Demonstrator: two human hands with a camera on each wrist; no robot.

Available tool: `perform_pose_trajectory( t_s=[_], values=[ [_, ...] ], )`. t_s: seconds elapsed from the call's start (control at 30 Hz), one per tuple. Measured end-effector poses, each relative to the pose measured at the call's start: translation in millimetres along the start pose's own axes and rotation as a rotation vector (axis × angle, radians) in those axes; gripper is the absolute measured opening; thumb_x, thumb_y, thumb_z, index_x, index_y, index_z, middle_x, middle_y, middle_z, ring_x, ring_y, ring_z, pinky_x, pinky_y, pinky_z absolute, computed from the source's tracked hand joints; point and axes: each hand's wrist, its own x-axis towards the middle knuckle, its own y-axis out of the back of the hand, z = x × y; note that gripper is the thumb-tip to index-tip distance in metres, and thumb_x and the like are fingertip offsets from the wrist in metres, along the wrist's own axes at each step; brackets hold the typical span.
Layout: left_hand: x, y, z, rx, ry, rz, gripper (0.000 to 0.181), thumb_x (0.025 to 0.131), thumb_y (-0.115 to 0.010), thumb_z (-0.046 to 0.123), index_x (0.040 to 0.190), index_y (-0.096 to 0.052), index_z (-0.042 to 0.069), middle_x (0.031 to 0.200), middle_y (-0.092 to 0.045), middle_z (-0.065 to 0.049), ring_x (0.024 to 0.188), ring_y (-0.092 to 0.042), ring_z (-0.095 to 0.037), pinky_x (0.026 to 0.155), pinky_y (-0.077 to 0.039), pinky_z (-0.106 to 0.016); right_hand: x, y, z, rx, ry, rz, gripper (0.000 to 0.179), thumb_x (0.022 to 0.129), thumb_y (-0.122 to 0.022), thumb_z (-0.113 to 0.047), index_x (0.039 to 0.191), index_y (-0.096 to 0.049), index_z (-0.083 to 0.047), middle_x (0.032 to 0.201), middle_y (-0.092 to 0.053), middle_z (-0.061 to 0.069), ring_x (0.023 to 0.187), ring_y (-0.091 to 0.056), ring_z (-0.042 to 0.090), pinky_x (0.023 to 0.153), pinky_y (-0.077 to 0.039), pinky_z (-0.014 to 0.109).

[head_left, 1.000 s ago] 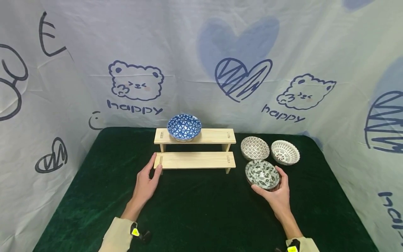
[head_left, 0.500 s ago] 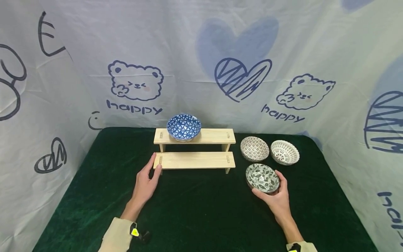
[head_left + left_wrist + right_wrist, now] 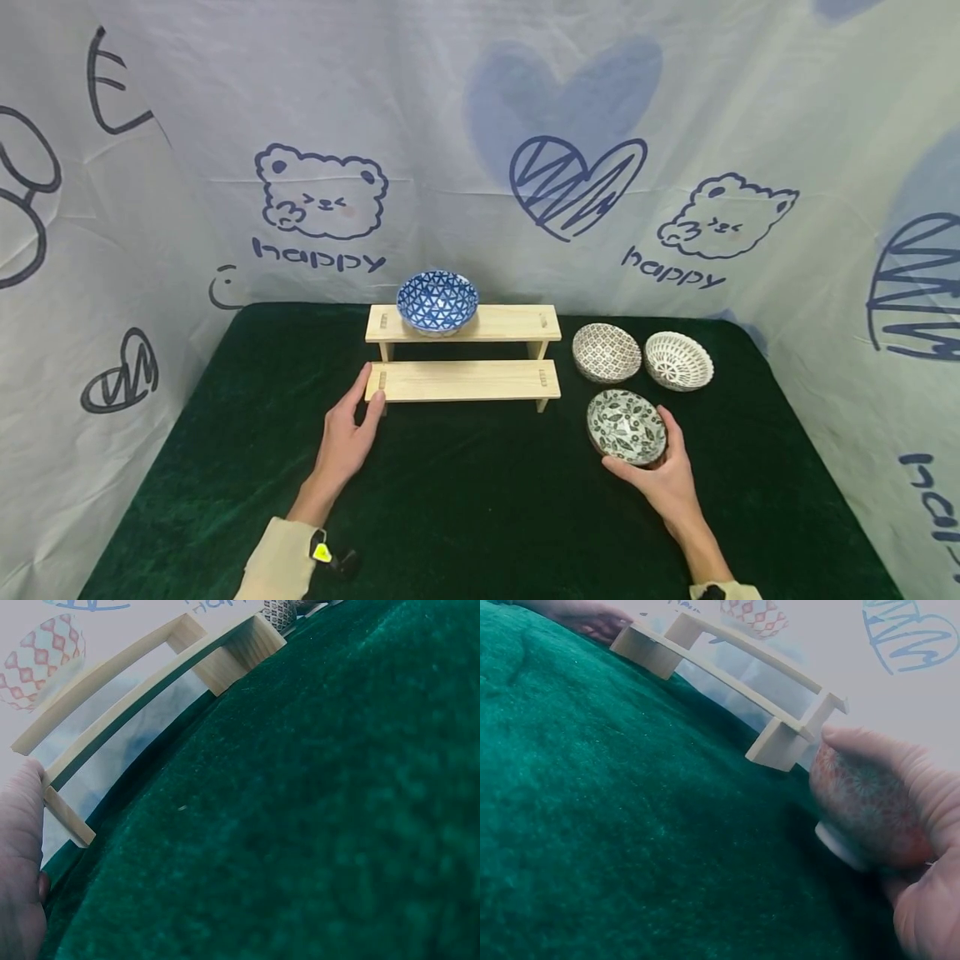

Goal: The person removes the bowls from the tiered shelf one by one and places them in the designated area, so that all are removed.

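My right hand grips a small bowl with a dark leaf pattern, thumb at its near rim and fingers round its right side. In the right wrist view the bowl tilts, with its pale foot close over the green cloth. My left hand holds the left end of a two-step wooden display stand, thumb at the front edge of the lower board. A blue-and-white bowl with a triangle pattern stands on the upper board, left of its middle.
Right of the stand, a brown-patterned bowl and a white bowl with dark streaks sit side by side on the green cloth. Behind the table hangs a white curtain with bear and heart drawings.
My right hand has drawn the leaf-patterned bowl slightly toward me, away from the brown-patterned bowl. The left hand and the stand have stayed in place.
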Motion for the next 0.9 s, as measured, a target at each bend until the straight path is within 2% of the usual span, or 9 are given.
perform_pose_trajectory(
  t_s=[0.13, 0.23, 0.3, 0.47, 0.53, 0.73, 0.9],
  values=[
    [-0.8, 0.6, 0.5, -0.005, 0.0, 0.003, 0.064, 0.11, -0.053, 0.037, 0.164, -0.032, 0.007, 0.168, -0.035, -0.011, 0.154, -0.035, -0.031, 0.123, -0.03, -0.058, -1.3, 1.4, -4.0, -0.063, 0.054, 0.008, 0.131, 0.072, -0.098, -0.026, 0.168, -0.01, -0.017, 0.172, -0.019, 0.015, 0.156, -0.021, 0.038, 0.124, -0.02, 0.063],
    [-1.2, 0.9, 1.2, -0.009, -0.001, 0.003, 0.064, 0.111, -0.053, 0.037, 0.164, -0.033, 0.007, 0.168, -0.035, -0.01, 0.154, -0.035, -0.03, 0.124, -0.03, -0.057, -2.0, 3.8, -7.6, -0.07, 0.109, 0.01, 0.126, 0.074, -0.097, -0.023, 0.167, -0.014, -0.014, 0.172, -0.021, 0.013, 0.156, -0.021, 0.036, 0.125, -0.02, 0.06],
    [-1.6, 1.1, 1.8, -0.009, 0.0, 0.002, 0.064, 0.111, -0.052, 0.038, 0.164, -0.033, 0.008, 0.168, -0.035, -0.009, 0.154, -0.036, -0.029, 0.124, -0.03, -0.056, -2.2, 6.1, -10.2, -0.065, 0.149, 0.013, 0.122, 0.076, -0.096, -0.02, 0.167, -0.015, -0.012, 0.172, -0.022, 0.012, 0.157, -0.02, 0.033, 0.127, -0.019, 0.054],
    [-1.2, 1.5, 2.2, -0.003, 0.005, -0.002, 0.064, 0.111, -0.052, 0.039, 0.164, -0.032, 0.009, 0.168, -0.035, -0.008, 0.154, -0.036, -0.03, 0.124, -0.03, -0.056, -1.5, 12.5, -17.6, -0.05, 0.256, 0.039, 0.115, 0.081, -0.091, -0.01, 0.167, -0.015, -0.015, 0.172, -0.026, 0.007, 0.159, -0.019, 0.022, 0.126, -0.018, 0.025],
    [-1.1, 1.3, 2.1, -0.003, 0.009, -0.004, 0.064, 0.111, -0.051, 0.04, 0.164, -0.032, 0.009, 0.168, -0.034, -0.008, 0.154, -0.036, -0.029, 0.124, -0.03, -0.056, -1.2, 13.6, -21.4, -0.047, 0.3, 0.055, 0.112, 0.081, -0.089, -0.008, 0.167, -0.018, -0.018, 0.171, -0.029, 0.005, 0.158, -0.021, 0.018, 0.124, -0.019, 0.021],
    [-0.8, 0.7, 0.4, -0.002, 0.02, -0.01, 0.065, 0.111, -0.051, 0.041, 0.165, -0.032, 0.01, 0.169, -0.033, -0.006, 0.154, -0.034, -0.029, 0.124, -0.029, -0.056, 0.2, 10.1, -37.6, -0.021, 0.401, 0.06, 0.097, 0.081, -0.088, -0.004, 0.16, -0.032, -0.015, 0.166, -0.035, 0.003, 0.156, -0.026, 0.018, 0.125, -0.019, 0.024],
    [-0.6, 0.1, 0.0, -0.005, 0.021, -0.006, 0.065, 0.11, -0.051, 0.042, 0.164, -0.032, 0.01, 0.169, -0.034, -0.005, 0.154, -0.035, -0.028, 0.125, -0.029, -0.055, 4.0, -0.3, -52.7, -0.001, 0.46, -0.001, 0.095, 0.083, -0.086, -0.002, 0.16, -0.033, -0.013, 0.168, -0.032, 0.003, 0.157, -0.025, 0.021, 0.122, -0.021, 0.019]
  ],
)
